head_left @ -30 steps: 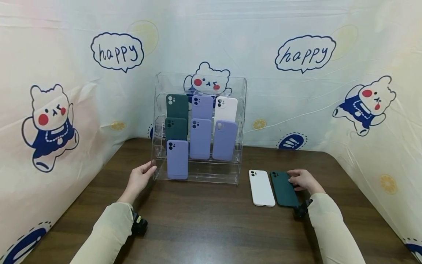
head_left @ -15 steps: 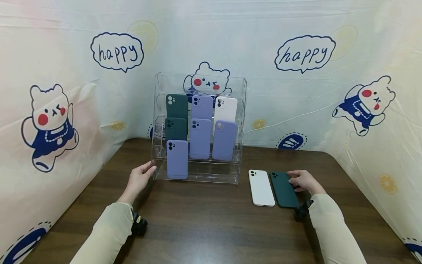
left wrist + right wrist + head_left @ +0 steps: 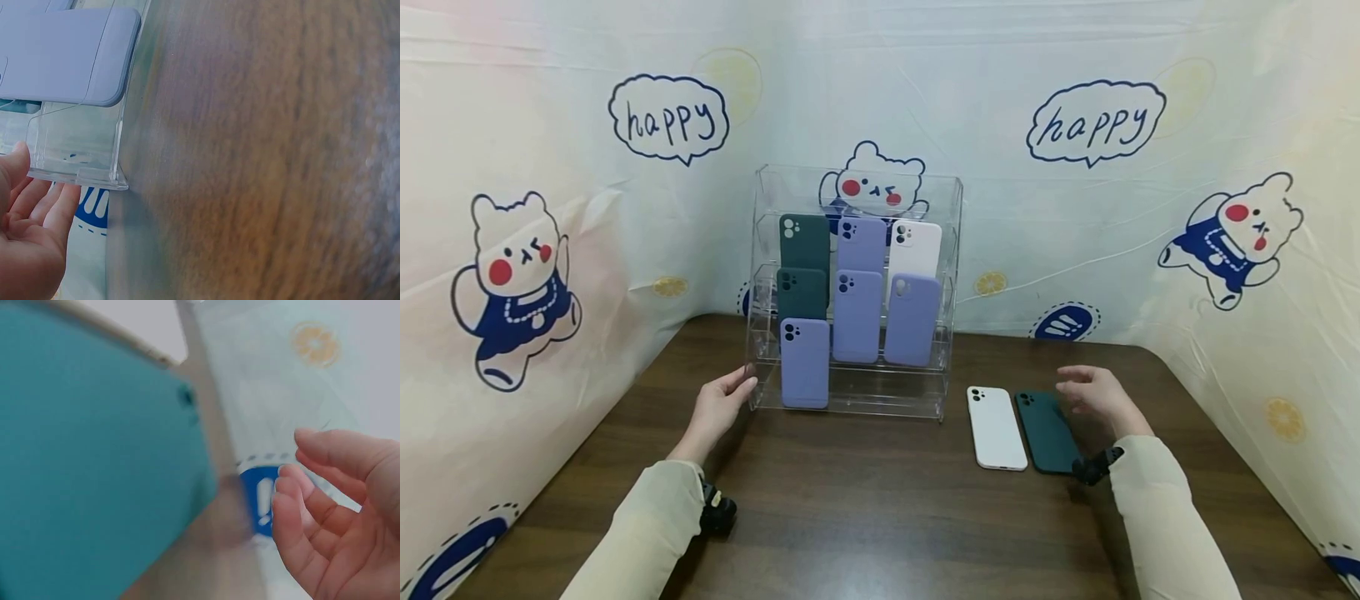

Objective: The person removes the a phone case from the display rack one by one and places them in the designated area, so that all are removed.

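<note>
1. Starting at your left, your left hand [image 3: 718,410] rests open against the left wall of the clear acrylic rack [image 3: 760,275], fingers straight and touching its lower front corner. The left wrist view shows the fingertips [image 3: 19,164] just at the rack's base edge.
2. Judge the rack as light, rigid and slick; a sideways push would likely slide it on the counter [image 3: 880,517], so your flat hand there makes a good brace.
3. Seven cases already stand in the rack's tiers: dark green ones at the left, lilac ones in the middle and front, one white at the upper right. The front tier has free room to the right of the lilac case [image 3: 805,362].
4. Right of the rack, the white case [image 3: 996,427] and the dark green case [image 3: 1047,432] lie flat on the counter, side by side and just about touching.
5. Your right hand [image 3: 1097,398] hovers open just above the green case's far right edge, fingers relaxed and gripping nothing.
6. Expect that case to be light, thin and flexible, with a grippy matte skin. Pinch it by its long edges, since lying flat it offers no other purchase.
7. Bare counter lies in front of both cases, and the counter's right edge is well apart from them.
</note>
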Demonstrator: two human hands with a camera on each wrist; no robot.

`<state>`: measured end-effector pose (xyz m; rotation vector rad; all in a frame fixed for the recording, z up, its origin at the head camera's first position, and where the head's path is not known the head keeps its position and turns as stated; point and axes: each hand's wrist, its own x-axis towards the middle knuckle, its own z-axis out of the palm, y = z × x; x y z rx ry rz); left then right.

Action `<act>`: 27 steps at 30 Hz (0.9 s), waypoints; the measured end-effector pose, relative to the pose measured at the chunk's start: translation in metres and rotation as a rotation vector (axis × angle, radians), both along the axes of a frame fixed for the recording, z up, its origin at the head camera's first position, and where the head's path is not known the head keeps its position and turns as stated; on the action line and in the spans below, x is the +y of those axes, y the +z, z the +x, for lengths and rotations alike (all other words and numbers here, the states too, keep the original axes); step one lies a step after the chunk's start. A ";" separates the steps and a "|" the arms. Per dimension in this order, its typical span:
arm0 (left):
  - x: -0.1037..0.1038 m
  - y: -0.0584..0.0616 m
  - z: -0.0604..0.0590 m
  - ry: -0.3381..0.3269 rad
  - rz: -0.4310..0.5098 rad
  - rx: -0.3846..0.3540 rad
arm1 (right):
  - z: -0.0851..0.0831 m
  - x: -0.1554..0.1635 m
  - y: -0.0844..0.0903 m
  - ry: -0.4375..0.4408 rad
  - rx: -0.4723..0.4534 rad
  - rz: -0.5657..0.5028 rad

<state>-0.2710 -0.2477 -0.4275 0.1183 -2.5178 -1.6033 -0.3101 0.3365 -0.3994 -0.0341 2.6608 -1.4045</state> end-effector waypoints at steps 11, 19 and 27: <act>0.001 0.000 0.000 -0.004 0.019 0.000 | 0.001 -0.039 0.060 0.070 0.137 -0.057; -0.001 -0.001 0.000 0.002 0.017 -0.002 | 0.007 -0.084 0.096 0.181 0.236 -0.070; 0.000 0.001 0.000 0.002 0.025 -0.024 | 0.012 -0.137 0.119 0.265 0.276 -0.072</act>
